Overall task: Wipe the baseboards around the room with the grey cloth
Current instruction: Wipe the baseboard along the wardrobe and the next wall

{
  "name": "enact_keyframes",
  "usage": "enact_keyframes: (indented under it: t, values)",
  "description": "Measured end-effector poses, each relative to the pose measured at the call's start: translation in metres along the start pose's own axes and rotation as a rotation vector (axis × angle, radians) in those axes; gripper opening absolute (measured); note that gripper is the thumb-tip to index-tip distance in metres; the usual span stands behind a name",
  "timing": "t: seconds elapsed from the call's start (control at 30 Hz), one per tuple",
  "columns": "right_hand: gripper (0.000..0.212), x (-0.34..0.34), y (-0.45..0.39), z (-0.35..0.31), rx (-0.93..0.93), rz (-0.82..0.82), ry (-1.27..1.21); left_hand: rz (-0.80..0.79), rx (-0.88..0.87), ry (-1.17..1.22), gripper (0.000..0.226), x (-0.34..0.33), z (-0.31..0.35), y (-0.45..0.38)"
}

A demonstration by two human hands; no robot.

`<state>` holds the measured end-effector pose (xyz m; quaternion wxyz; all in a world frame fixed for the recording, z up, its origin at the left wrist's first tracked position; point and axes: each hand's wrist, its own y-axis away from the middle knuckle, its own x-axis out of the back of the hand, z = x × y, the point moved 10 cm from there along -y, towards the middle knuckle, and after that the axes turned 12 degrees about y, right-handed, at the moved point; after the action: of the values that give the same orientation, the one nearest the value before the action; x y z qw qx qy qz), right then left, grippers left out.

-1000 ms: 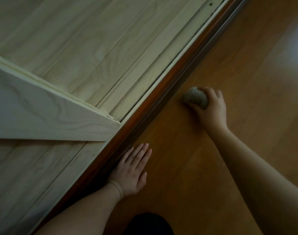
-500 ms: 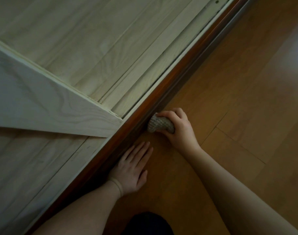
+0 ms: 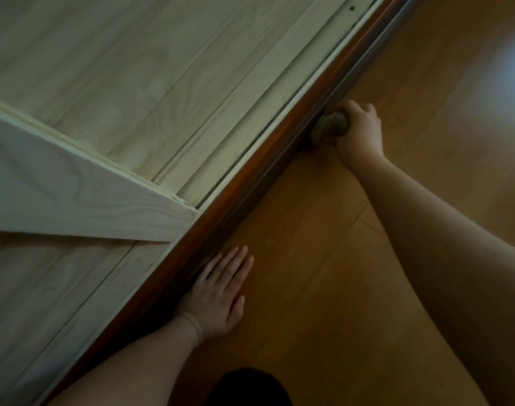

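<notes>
Two hands work low along the dark reddish-brown baseboard [image 3: 250,183], which runs diagonally from the bottom left to the top right between pale wood panelling [image 3: 133,68] and the orange-brown wooden floor [image 3: 323,259]. Bare floor spreads to the right of the baseboard, with a patch of light glare near the top right edge. The right hand [image 3: 360,130] reaches far forward, fingers curled round the grey cloth [image 3: 331,127], which is bunched into a rounded, knobbly wad and pressed against the baseboard's face. The left hand [image 3: 218,294] lies flat on the floor just beside the baseboard, nearer the person, fingers straight and close together, holding nothing; a thin band [image 3: 192,326] circles its wrist. A dark shape [image 3: 247,388] sits at the bottom edge, too dim to identify.
</notes>
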<state>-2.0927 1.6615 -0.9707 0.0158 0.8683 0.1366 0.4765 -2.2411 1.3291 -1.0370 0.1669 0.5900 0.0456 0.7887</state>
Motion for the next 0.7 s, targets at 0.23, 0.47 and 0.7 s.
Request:
enact_keyframes:
  t: [0.23, 0.47, 0.7]
  values:
    - [0.042, 0.004, 0.015, 0.021, -0.136, 0.073, -0.154, -0.024, 0.010, 0.014, 0.072, -0.002, -0.001, -0.002]
    - [0.048, -0.024, 0.114, -0.020, 0.154, 0.036, -0.227, -0.025, 0.004, 0.028, 0.072, 0.000, -0.001, -0.003]
    - [0.048, -0.066, 0.174, -0.084, 0.375, 0.000, -0.176, -0.010, 0.002, 0.023, 0.078, -0.006, -0.002, 0.000]
